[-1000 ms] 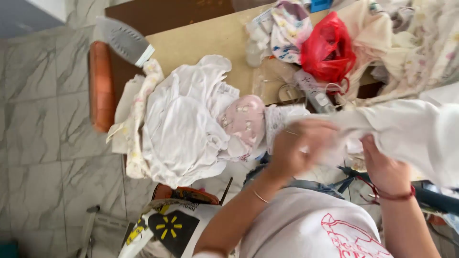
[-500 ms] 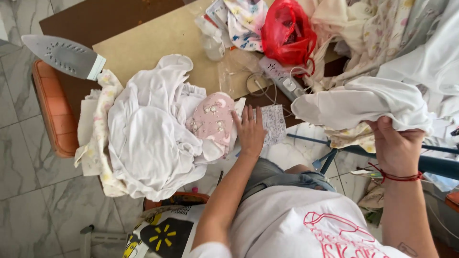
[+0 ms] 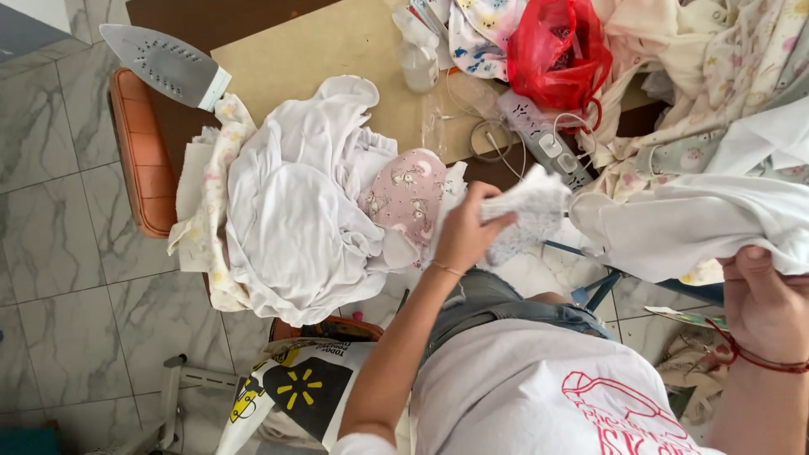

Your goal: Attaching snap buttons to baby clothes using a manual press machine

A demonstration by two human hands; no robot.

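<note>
Head view, left hand (image 3: 463,232) pinching crumpled patterned cloth (image 3: 527,206), right hand (image 3: 763,299) clutching soft white garment (image 3: 691,227)

Bare board (image 3: 320,50) beyond clothes heap (image 3: 295,211)

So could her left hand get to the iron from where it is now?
Probably not without letting go: the left hand is gripping a small white cloth, and the clothes pile lies between it and the iron.

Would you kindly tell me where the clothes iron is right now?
In the head view, the clothes iron lies soleplate-up at the upper left, on the table's dark edge above the orange chair and just left of the heap of white baby clothes.
</note>
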